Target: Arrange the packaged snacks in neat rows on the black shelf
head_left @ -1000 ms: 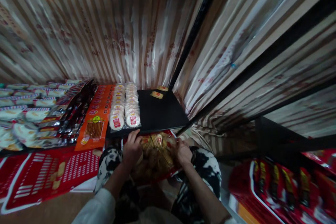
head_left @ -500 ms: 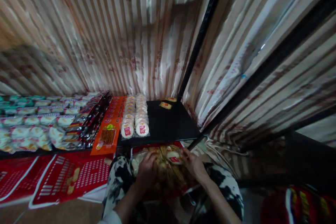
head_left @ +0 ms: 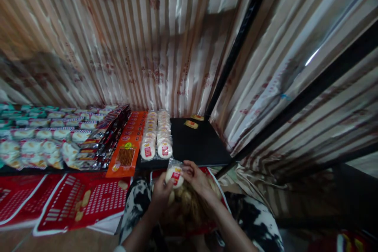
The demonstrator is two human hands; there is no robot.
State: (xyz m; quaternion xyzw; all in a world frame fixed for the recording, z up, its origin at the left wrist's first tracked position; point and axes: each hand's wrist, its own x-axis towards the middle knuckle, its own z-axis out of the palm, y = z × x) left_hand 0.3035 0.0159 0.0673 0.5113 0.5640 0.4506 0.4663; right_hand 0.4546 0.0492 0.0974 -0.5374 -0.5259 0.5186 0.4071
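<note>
Shelf [head_left: 201, 145], black, flat; oblong gold packets [head_left: 191, 125] near far right corner, striped brown-cream curtain [head_left: 136, 47] behind. Pinched by both part-closed hands [head_left: 161, 195]: round white plastic-wrapped disc [head_left: 172, 174].

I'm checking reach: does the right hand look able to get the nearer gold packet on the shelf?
Likely yes: across the shelf, nothing stands between the right hand and that gold packet.

Red-labelled white packet [head_left: 175, 175], orange pouch [head_left: 125, 154], brown-striped curtain [head_left: 132, 51]

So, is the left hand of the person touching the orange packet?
No, the left hand is on a round white pack with a red label, apart from the orange packet.
</note>
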